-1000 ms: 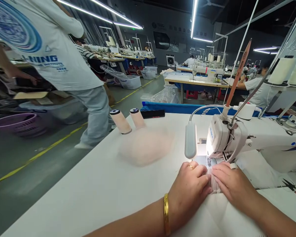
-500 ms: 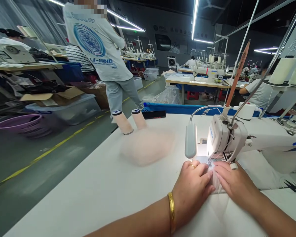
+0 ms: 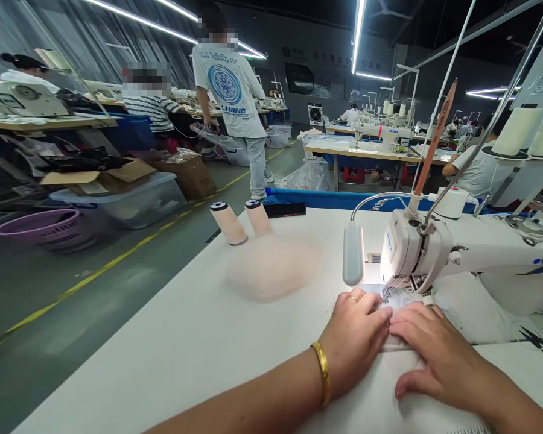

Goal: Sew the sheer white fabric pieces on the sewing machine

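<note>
A white sewing machine (image 3: 400,244) stands at the right of the table, its small lamp (image 3: 353,256) lit beside the needle. Thin white fabric (image 3: 405,296) lies under the presser foot and spreads towards me, hard to tell from the white tabletop. Just left of the needle, my left hand (image 3: 355,328) has its fingers curled and closed on the fabric. My right hand (image 3: 438,352) lies on the fabric to the right of the needle, fingers stretched out and thumb spread away. The two hands' fingertips almost meet in front of the presser foot.
Two beige thread cones (image 3: 228,223) and a dark flat object (image 3: 285,209) sit at the table's far edge, near a sheer beige heap (image 3: 274,268). Red-handled snippers (image 3: 540,345) lie at the right. A person (image 3: 230,90) stands in the aisle beyond.
My right hand has shifted slightly back towards me, and its thumb has spread out. My left hand stays by the needle. The person in the aisle has walked farther away.
</note>
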Motion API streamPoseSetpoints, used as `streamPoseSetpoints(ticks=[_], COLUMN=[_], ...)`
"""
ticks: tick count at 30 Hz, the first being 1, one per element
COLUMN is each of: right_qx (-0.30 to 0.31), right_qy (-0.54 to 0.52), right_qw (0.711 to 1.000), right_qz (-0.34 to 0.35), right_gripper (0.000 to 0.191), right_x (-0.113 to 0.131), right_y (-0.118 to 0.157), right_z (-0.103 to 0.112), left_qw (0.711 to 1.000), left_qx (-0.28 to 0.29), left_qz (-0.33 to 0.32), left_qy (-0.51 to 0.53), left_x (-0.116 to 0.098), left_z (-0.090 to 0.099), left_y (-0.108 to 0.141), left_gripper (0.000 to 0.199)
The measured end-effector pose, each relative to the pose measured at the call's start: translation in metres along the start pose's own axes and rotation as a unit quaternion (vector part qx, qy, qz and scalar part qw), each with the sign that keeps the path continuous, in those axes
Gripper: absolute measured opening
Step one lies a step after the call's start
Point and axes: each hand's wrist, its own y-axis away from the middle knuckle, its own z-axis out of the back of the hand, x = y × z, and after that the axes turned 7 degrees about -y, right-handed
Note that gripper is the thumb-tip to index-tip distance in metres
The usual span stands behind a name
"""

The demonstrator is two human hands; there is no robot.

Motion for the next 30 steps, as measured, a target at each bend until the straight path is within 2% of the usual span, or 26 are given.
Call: streamPoseSetpoints(ticks=[2,3,6,9,12,15,18,21,25,30], right_qx=[-0.001,-0.011,-0.064,-0.118,-0.139,-0.125,-0.073,-0.007,0.012,0.008], right_qy=[-0.005,-0.011,-0.065,-0.124,-0.140,-0.117,-0.052,0.003,0.006,0.006], right_qw=[1.000,1.000,0.995,0.979,0.972,0.978,0.995,1.000,0.999,1.000], right_qz=[-0.001,-0.002,-0.043,-0.108,-0.130,-0.118,-0.046,0.022,0.032,0.018], right_gripper=[0.010,0.010,0.027,0.032,0.034,0.035,0.033,0.025,0.021,0.016], right_x=[0.001,-0.001,-0.010,-0.015,-0.016,-0.015,-0.012,-0.007,0.000,-0.001], right_y=[0.001,0.001,-0.003,-0.007,-0.010,-0.010,-0.007,-0.002,0.002,0.002], right_z=[0.000,-0.001,-0.005,-0.005,-0.006,-0.008,-0.008,-0.005,-0.002,-0.002], left_qw=[1.000,1.000,0.998,0.997,0.995,0.996,0.996,0.991,0.988,0.989], left_qx=[-0.003,-0.005,0.000,0.013,0.012,-0.018,-0.052,-0.066,-0.077,-0.078], left_qz=[-0.006,-0.007,0.003,0.017,0.033,0.012,-0.045,-0.101,-0.124,-0.121], left_qy=[0.020,0.030,0.057,0.079,0.095,0.085,0.056,0.051,0.054,0.045], left_x=[0.005,0.008,0.014,0.018,0.019,0.020,0.020,0.017,0.012,0.013], left_z=[-0.001,-0.002,-0.003,-0.004,-0.007,-0.010,-0.010,-0.006,-0.001,0.000], left_y=[-0.001,-0.002,-0.008,-0.015,-0.021,-0.024,-0.019,-0.007,0.004,0.002], left_gripper=[0.035,0.040,0.047,0.032,0.013,0.008,0.019,0.023,0.021,0.021])
